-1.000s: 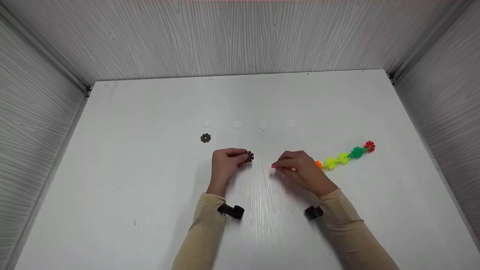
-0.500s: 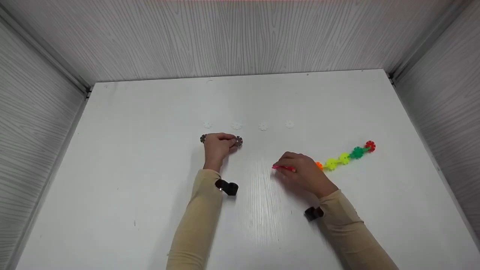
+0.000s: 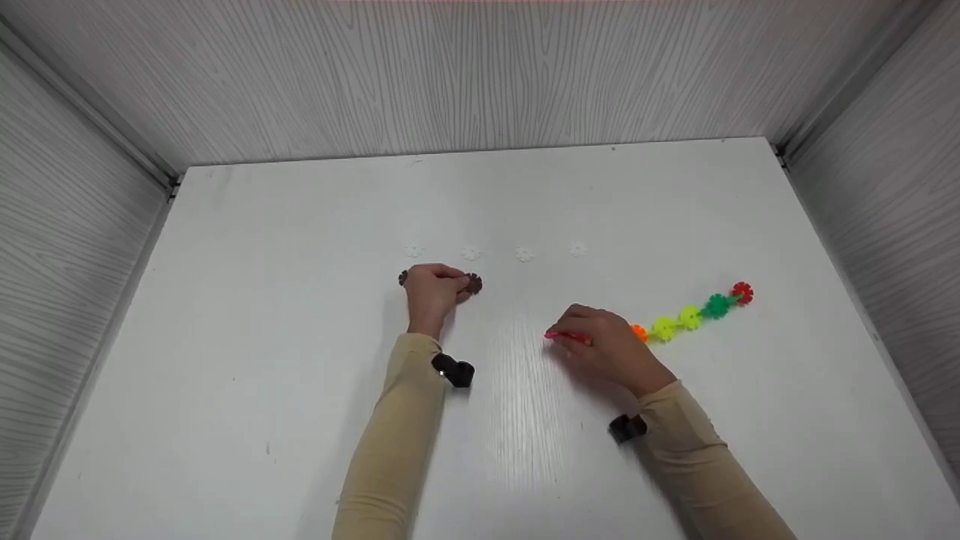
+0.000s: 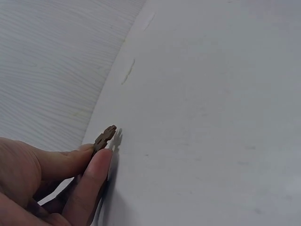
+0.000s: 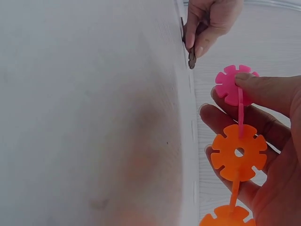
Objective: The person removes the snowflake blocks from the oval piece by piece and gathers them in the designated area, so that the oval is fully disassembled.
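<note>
In the head view my left hand [image 3: 432, 296] pinches a brown notched interlocking disc [image 3: 474, 283] between thumb and fingertips, left of centre. The same disc [image 4: 104, 137] shows nearly edge-on in the left wrist view. A second brown disc [image 3: 403, 278] pokes out at that hand's left side, mostly hidden by it. My right hand [image 3: 607, 345] pinches a pink notched disc [image 5: 227, 85] at the near end of a chain. Pink and orange discs [image 5: 230, 162] of this chain hang along the palm in the right wrist view.
The chain runs on to the right with yellow discs [image 3: 664, 328], a green disc [image 3: 716, 306] and a red disc [image 3: 742, 293] at its far end. Several white discs [image 3: 524, 254] lie in a row behind the hands on the white table [image 3: 262, 315]. Panels [image 3: 480, 75] enclose the table.
My left hand has moved left and away from me, carrying the brown disc over to the other brown disc. My right hand stays in place with the chain.
</note>
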`<state>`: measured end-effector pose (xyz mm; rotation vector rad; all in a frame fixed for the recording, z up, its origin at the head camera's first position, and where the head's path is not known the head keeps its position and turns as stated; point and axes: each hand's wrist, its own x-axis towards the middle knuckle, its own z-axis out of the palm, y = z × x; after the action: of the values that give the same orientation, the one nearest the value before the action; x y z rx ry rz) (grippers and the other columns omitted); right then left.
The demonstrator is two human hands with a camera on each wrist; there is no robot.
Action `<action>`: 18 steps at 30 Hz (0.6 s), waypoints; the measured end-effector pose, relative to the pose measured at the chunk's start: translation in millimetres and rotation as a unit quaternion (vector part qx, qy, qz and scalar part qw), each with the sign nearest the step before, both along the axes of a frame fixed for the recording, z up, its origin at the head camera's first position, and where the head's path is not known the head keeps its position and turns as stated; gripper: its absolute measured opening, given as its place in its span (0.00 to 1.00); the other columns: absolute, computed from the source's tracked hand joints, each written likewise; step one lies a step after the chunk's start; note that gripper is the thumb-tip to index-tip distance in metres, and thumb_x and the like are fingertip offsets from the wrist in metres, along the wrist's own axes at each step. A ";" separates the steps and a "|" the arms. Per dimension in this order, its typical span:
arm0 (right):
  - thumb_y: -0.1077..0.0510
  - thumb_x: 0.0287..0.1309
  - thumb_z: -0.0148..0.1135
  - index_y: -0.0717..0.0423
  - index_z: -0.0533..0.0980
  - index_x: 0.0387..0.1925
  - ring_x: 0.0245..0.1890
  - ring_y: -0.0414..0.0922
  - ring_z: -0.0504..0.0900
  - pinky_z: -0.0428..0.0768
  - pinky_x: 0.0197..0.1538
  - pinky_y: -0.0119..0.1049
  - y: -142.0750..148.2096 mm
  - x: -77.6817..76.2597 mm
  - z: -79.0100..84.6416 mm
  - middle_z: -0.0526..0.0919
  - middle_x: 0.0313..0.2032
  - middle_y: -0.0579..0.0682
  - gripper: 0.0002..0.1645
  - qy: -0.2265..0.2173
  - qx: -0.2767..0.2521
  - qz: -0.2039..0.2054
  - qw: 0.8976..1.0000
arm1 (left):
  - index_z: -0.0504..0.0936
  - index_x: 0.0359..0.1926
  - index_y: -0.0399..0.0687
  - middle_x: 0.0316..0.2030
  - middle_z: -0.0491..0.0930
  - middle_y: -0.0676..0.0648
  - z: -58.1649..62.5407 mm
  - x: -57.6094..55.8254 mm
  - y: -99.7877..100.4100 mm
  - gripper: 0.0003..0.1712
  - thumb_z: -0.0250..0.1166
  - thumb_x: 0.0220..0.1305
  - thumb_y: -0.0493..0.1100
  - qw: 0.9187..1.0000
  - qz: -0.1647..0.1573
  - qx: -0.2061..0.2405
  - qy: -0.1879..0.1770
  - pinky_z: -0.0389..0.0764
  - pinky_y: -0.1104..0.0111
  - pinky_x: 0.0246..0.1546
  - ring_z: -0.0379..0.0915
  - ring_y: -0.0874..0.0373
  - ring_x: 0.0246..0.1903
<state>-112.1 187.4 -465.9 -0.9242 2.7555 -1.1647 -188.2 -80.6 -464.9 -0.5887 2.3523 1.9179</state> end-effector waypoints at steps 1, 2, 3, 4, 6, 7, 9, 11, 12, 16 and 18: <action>0.62 0.62 0.67 0.50 0.86 0.40 0.40 0.38 0.78 0.80 0.48 0.39 0.0 0.0 -0.2 0.80 0.38 0.37 0.07 0.001 0.000 0.001 1.000 | 0.85 0.32 0.32 0.33 0.83 0.40 -0.2 -0.2 0.0 0.03 0.70 0.55 0.26 1.000 -0.001 -0.003 0.001 0.85 0.70 0.31 0.84 0.53 0.30; 0.62 0.61 0.67 0.50 0.86 0.40 0.40 0.38 0.78 0.80 0.47 0.38 -0.1 0.1 -0.4 0.80 0.38 0.37 0.07 0.000 -0.002 0.001 1.000 | 0.85 0.31 0.32 0.33 0.83 0.40 -0.4 -0.4 0.0 0.03 0.70 0.55 0.26 1.000 -0.001 -0.004 0.000 0.85 0.70 0.31 0.84 0.53 0.30; 0.62 0.61 0.67 0.50 0.86 0.40 0.39 0.38 0.78 0.81 0.47 0.38 -0.1 0.1 -0.8 0.80 0.38 0.37 0.07 0.001 -0.002 0.002 1.000 | 0.85 0.31 0.33 0.33 0.82 0.40 -0.6 -0.6 0.0 0.03 0.70 0.55 0.26 1.000 -0.001 -0.006 -0.001 0.85 0.69 0.31 0.84 0.53 0.29; 0.63 0.61 0.67 0.51 0.86 0.40 0.39 0.38 0.78 0.81 0.47 0.38 0.0 -0.1 -1.0 0.80 0.37 0.37 0.07 0.002 -0.003 0.003 1.000 | 0.85 0.31 0.33 0.32 0.82 0.40 -0.3 -1.0 0.0 0.03 0.71 0.55 0.26 1.000 -0.001 -0.008 -0.004 0.85 0.69 0.31 0.84 0.53 0.29; 0.63 0.61 0.67 0.51 0.85 0.40 0.39 0.38 0.78 0.81 0.47 0.38 0.3 -0.7 -1.5 0.80 0.37 0.38 0.07 0.004 -0.004 0.004 1.000 | 0.85 0.30 0.34 0.32 0.82 0.40 0.5 -2.0 -0.1 0.03 0.71 0.55 0.26 1.000 -0.001 -0.011 -0.009 0.85 0.69 0.30 0.84 0.53 0.28; 0.63 0.61 0.67 0.52 0.85 0.40 0.39 0.38 0.78 0.81 0.47 0.38 0.6 -0.7 -1.9 0.80 0.37 0.38 0.07 0.004 -0.004 0.004 1.000 | 0.84 0.29 0.34 0.32 0.83 0.40 0.9 -2.2 -0.1 0.03 0.71 0.55 0.27 1.000 -0.002 -0.013 -0.012 0.86 0.69 0.30 0.84 0.53 0.28; 0.63 0.61 0.67 0.52 0.85 0.40 0.38 0.38 0.78 0.81 0.47 0.39 0.9 -1.0 -2.3 0.80 0.37 0.38 0.07 0.006 -0.003 0.004 1.000 | 0.84 0.28 0.35 0.31 0.83 0.40 1.8 -2.6 -0.1 0.04 0.71 0.56 0.27 1.000 -0.004 -0.019 -0.018 0.85 0.69 0.30 0.84 0.54 0.28; 0.63 0.61 0.67 0.51 0.85 0.40 0.38 0.38 0.78 0.80 0.48 0.39 1.1 -1.2 -2.1 0.80 0.38 0.38 0.07 0.006 -0.002 0.003 1.000 | 0.83 0.27 0.37 0.30 0.83 0.40 2.2 -3.0 -0.4 0.05 0.71 0.56 0.28 0.999 -0.006 -0.026 -0.022 0.85 0.69 0.29 0.84 0.54 0.27; 0.63 0.61 0.67 0.51 0.85 0.40 0.39 0.38 0.78 0.79 0.48 0.40 1.1 -1.2 -1.8 0.80 0.38 0.37 0.07 0.007 -0.001 0.002 1.000 | 0.83 0.27 0.37 0.30 0.83 0.40 2.4 -2.9 -0.5 0.05 0.71 0.56 0.28 0.999 -0.006 -0.029 -0.021 0.85 0.69 0.29 0.84 0.54 0.27; 0.62 0.61 0.67 0.51 0.86 0.41 0.40 0.38 0.79 0.78 0.50 0.42 2.0 -1.4 -0.7 0.81 0.39 0.37 0.08 0.004 -0.003 -0.003 1.000 | 0.83 0.26 0.36 0.30 0.83 0.40 2.6 -2.7 -1.3 0.05 0.71 0.57 0.29 0.999 -0.007 -0.034 -0.018 0.85 0.70 0.27 0.84 0.53 0.26; 0.62 0.61 0.67 0.50 0.86 0.41 0.40 0.38 0.79 0.78 0.49 0.42 2.6 -1.3 -0.5 0.81 0.39 0.36 0.08 0.002 -0.005 -0.006 1.000 | 0.83 0.28 0.33 0.30 0.83 0.39 2.8 -2.0 -2.5 0.04 0.70 0.58 0.29 0.999 -0.009 -0.034 -0.015 0.85 0.70 0.27 0.84 0.53 0.26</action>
<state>-113.4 190.0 -466.4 -0.9123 2.7653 -1.1805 -190.1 -83.2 -462.1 -0.5944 2.4045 1.8163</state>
